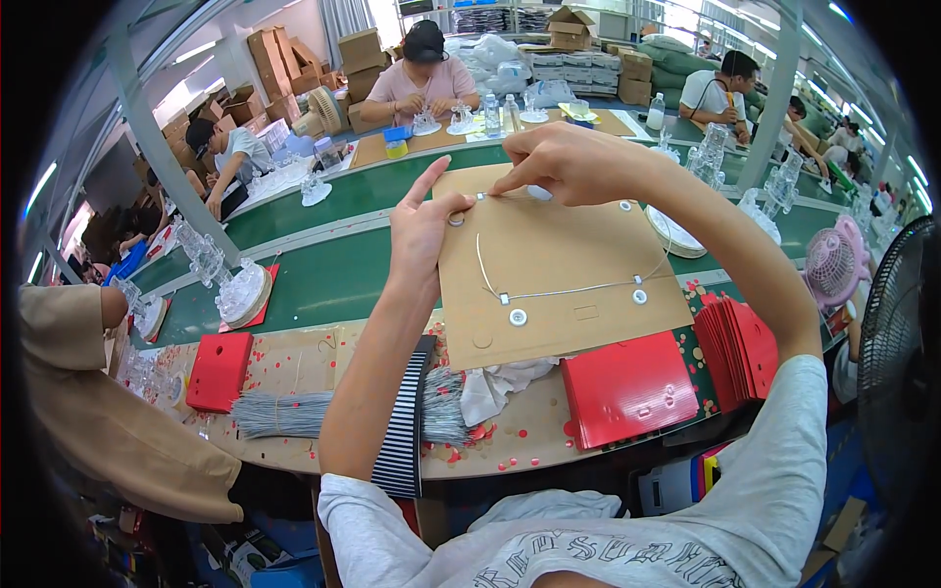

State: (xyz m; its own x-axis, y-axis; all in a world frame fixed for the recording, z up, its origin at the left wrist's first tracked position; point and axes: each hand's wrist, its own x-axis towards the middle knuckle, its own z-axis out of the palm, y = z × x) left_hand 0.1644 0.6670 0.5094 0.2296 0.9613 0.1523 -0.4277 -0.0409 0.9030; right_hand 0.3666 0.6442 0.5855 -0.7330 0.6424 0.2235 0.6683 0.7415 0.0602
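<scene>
A brown cardboard panel (578, 255) is held up tilted in front of me, with a thin silvery wire (564, 293) bent across its face. Small white clips (504, 298) sit along the wire, and round white rings (518, 318) are set in the panel. My left hand (420, 235) grips the panel's left edge, thumb on the front and a finger pointing up. At the upper left, my right hand (573, 167) has a fingertip pressed beside another small white clip (480, 196). Its other fingers are curled, and whatever they hold is hidden.
Red folded panels (627, 392) and a red stack (735, 348) lie right of a bundle of wires (284, 416). A green conveyor (333, 284) carries clear plastic figures (243, 292). A black fan (897, 363) stands right; a person's tan sleeve (127, 412) is left. Co-workers sit opposite.
</scene>
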